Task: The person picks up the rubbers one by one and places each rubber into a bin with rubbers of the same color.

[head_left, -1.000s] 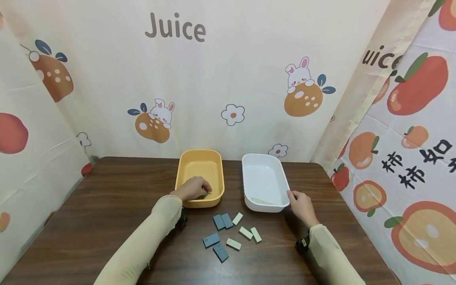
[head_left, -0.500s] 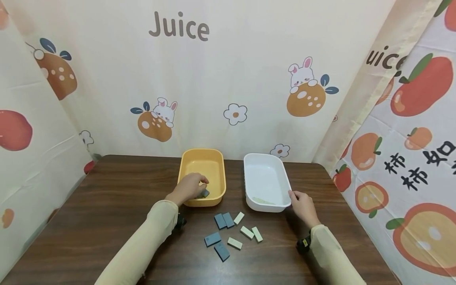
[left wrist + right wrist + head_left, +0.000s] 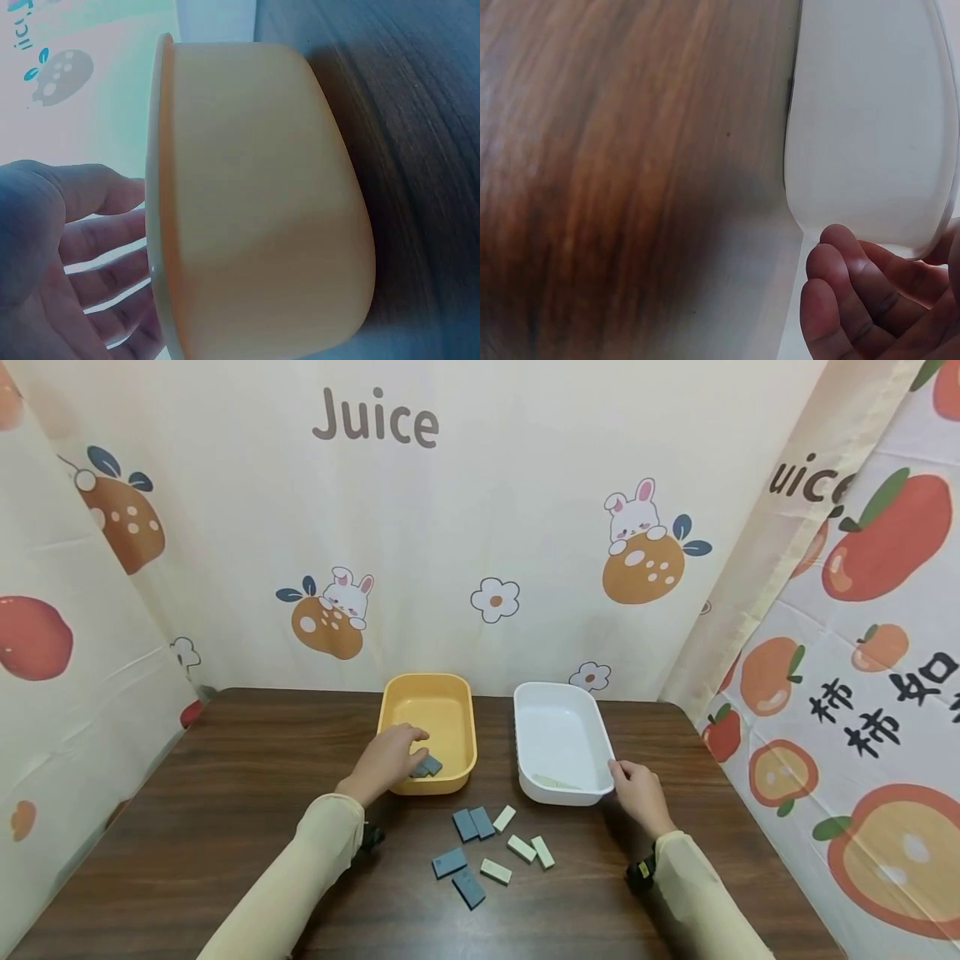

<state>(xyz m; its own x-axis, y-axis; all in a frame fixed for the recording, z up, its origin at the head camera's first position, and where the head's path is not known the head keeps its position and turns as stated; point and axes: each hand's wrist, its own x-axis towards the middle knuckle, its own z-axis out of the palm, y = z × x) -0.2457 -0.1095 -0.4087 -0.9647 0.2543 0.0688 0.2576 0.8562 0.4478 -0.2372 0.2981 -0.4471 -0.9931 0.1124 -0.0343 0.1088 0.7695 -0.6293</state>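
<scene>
My left hand [image 3: 386, 760] reaches over the near left rim of a yellow tub [image 3: 467, 768], its fingers loosely spread and holding nothing. Small blue-grey blocks [image 3: 431, 765] lie inside the tub just beyond the fingertips, partly hidden by the hand. In the left wrist view, the fingers pass behind the rim of the same tub [image 3: 262, 165]. At the right, my right hand [image 3: 640, 795] pinches the near right rim of a white tub [image 3: 566, 797] between thumb and fingers. Pale green blocks [image 3: 553, 782] lie flat in its near end.
On the dark wooden table [image 3: 247, 793], several blue-grey blocks [image 3: 450, 863] and several narrower pale green blocks [image 3: 496, 872] lie in a loose group in front of the tubs. A printed curtain [image 3: 420, 527] hangs behind the table and along both sides.
My left hand has drawn back left and toward me, and its fingers have parted from the blue-grey blocks, which now show in the yellow tub. The right hand stays on the white rim.
</scene>
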